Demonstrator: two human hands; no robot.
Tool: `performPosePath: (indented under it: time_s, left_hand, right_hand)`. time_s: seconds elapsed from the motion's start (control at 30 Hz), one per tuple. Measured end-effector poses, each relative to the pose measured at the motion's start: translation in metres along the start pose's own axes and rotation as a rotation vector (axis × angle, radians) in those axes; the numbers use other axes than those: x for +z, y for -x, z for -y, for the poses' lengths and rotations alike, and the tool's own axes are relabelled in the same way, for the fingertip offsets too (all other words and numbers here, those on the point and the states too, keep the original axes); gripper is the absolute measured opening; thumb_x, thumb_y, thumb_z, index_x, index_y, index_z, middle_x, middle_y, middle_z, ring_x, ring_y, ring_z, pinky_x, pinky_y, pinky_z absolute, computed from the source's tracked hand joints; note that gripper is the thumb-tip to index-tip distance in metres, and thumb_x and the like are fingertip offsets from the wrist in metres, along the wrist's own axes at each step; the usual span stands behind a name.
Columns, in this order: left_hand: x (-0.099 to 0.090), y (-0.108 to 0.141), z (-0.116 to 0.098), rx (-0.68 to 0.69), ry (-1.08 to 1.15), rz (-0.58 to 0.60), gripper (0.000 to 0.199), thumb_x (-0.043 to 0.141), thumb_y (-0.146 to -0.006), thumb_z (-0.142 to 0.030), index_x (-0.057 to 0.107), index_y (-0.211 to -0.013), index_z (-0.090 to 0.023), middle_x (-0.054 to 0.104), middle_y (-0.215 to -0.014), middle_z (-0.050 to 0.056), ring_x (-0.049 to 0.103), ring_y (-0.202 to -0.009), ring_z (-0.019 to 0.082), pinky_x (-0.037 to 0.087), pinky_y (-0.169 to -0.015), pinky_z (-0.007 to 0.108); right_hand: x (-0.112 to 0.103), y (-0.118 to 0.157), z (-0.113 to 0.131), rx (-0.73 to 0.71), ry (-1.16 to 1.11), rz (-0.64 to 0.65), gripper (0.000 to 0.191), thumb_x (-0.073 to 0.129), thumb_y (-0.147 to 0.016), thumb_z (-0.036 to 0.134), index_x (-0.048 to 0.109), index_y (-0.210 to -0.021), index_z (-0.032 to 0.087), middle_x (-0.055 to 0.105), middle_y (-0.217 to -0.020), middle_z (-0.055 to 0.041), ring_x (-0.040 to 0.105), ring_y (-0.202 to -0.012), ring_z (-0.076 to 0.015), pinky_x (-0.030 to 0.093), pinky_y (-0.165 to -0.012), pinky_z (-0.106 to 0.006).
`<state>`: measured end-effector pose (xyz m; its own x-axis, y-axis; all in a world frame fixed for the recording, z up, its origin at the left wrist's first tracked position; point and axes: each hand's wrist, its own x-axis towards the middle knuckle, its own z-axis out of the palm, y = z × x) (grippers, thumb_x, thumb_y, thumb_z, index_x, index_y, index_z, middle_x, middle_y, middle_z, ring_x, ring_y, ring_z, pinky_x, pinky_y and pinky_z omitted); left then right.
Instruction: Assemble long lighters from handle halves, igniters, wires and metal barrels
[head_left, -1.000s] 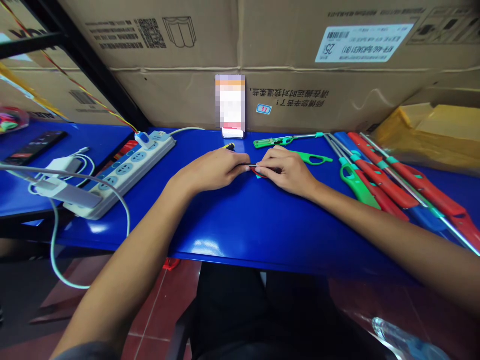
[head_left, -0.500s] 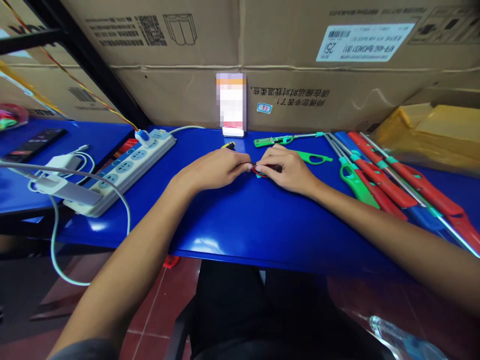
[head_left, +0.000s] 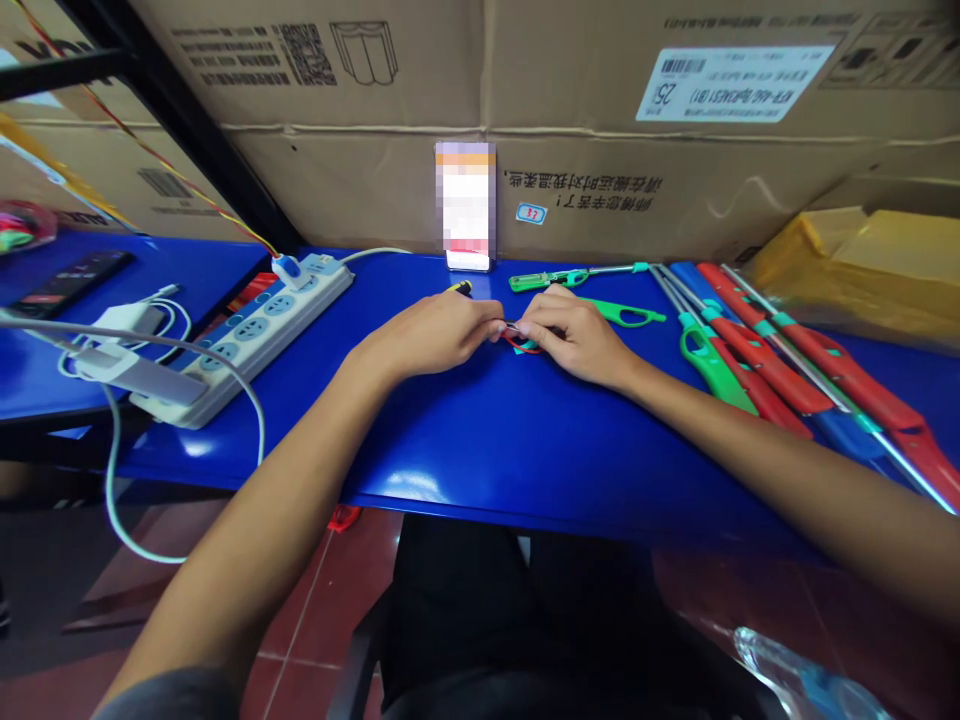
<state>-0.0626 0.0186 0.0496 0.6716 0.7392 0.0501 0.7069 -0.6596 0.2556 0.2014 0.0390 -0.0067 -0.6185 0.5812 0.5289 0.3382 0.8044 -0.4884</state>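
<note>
My left hand (head_left: 461,333) is closed in a pinch, thumb against fingertips, above the middle of the blue table. Close on its right, my right hand (head_left: 576,335) also pinches, and thin wire shows between the two sets of fingertips. A red wire (head_left: 523,346) curves below them beside a small teal piece (head_left: 531,343); fingers hide what the wire joins. Behind my right hand lie a green lighter body (head_left: 547,281) with a metal rod, apparently opened, and a loose green handle shell (head_left: 628,314). A yellow-and-black tool tip (head_left: 461,288) pokes out behind my left hand.
Several long-necked lighters (head_left: 780,350), red, green and blue, lie at the right. A lit phone (head_left: 469,205) leans on the cardboard box (head_left: 360,190). At left are a power strip (head_left: 255,335), chargers and a white cable (head_left: 259,400). A yellow package (head_left: 862,270) sits back right.
My right fingers have shifted and straightened slightly around the wire; a little more of the red wire and teal piece shows beneath. My left hand stays nearly where it was.
</note>
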Motion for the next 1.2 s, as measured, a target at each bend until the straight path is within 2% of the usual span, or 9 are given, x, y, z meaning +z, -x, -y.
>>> performPosePath:
  time_s: [0.4, 0.63, 0.9, 1.2]
  left_hand:
    - [-0.0009, -0.001, 0.0038, 0.075, 0.025, 0.005, 0.032, 0.047, -0.117, -0.033, 0.076, -0.108, -0.021, 0.079, -0.091, 0.007, 0.07, -0.079, 0.021, 0.044, -0.073, 0.033]
    - [-0.0022, 0.0002, 0.004, 0.103, 0.019, -0.043, 0.026, 0.053, -0.116, -0.032, 0.075, -0.124, -0.022, 0.077, -0.088, 0.005, 0.065, -0.071, 0.019, 0.04, -0.068, 0.032]
    - [0.0031, -0.0022, 0.0088, 0.154, -0.007, -0.118, 0.022, 0.063, -0.114, -0.033, 0.082, -0.119, -0.023, 0.086, -0.103, 0.007, 0.078, -0.089, 0.023, 0.05, -0.079, 0.033]
    - [0.0033, -0.0035, 0.0086, 0.183, 0.017, -0.125, 0.021, 0.065, -0.11, -0.028, 0.083, -0.12, -0.022, 0.087, -0.109, 0.009, 0.08, -0.096, 0.024, 0.055, -0.085, 0.034]
  right_hand:
    - [-0.0019, -0.001, 0.0033, 0.005, -0.044, -0.025, 0.022, 0.071, -0.111, 0.034, 0.08, -0.092, 0.028, 0.082, -0.094, -0.003, 0.069, -0.093, -0.0262, 0.05, -0.092, -0.047]
    - [-0.0019, -0.0013, 0.0034, 0.027, -0.028, -0.039, 0.023, 0.07, -0.111, 0.036, 0.077, -0.09, 0.028, 0.081, -0.093, -0.0033, 0.067, -0.093, -0.0267, 0.049, -0.092, -0.047]
    - [-0.0021, -0.0011, 0.0033, 0.01, -0.029, -0.042, 0.022, 0.072, -0.11, 0.035, 0.08, -0.09, 0.028, 0.08, -0.092, -0.0031, 0.067, -0.091, -0.0263, 0.049, -0.091, -0.048]
    - [-0.0004, -0.0004, 0.0027, -0.019, -0.001, -0.063, 0.022, 0.071, -0.111, 0.033, 0.079, -0.092, 0.027, 0.08, -0.092, -0.0026, 0.066, -0.091, -0.0254, 0.049, -0.09, -0.047]
